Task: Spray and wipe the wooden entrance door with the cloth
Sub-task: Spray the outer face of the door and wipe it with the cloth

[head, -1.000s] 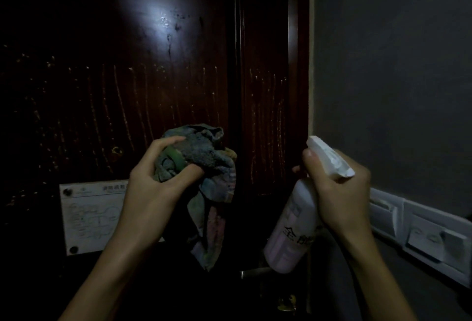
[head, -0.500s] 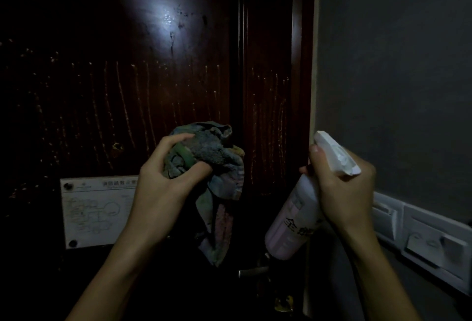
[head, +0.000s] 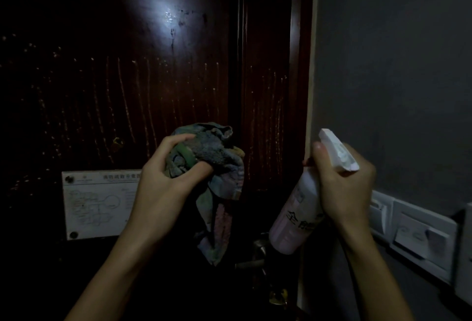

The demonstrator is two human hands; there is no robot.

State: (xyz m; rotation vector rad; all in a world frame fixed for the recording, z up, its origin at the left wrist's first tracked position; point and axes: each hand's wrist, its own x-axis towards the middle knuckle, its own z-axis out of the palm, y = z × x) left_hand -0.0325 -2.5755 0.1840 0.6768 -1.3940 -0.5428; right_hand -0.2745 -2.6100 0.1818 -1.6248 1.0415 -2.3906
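Two hands are in view, the left hand (head: 163,180) and the right hand (head: 344,188). There is one cloth (head: 212,167), one spray bottle (head: 296,216), one wooden door (head: 127,78), one white notice plate (head: 99,203) fixed to it, and one door handle (head: 255,257). At least two wall switch plates (head: 419,236) are visible at the right edge.

Cloth (head: 209,157) left of bottle (head: 298,213), seemingly before door (head: 127,78).
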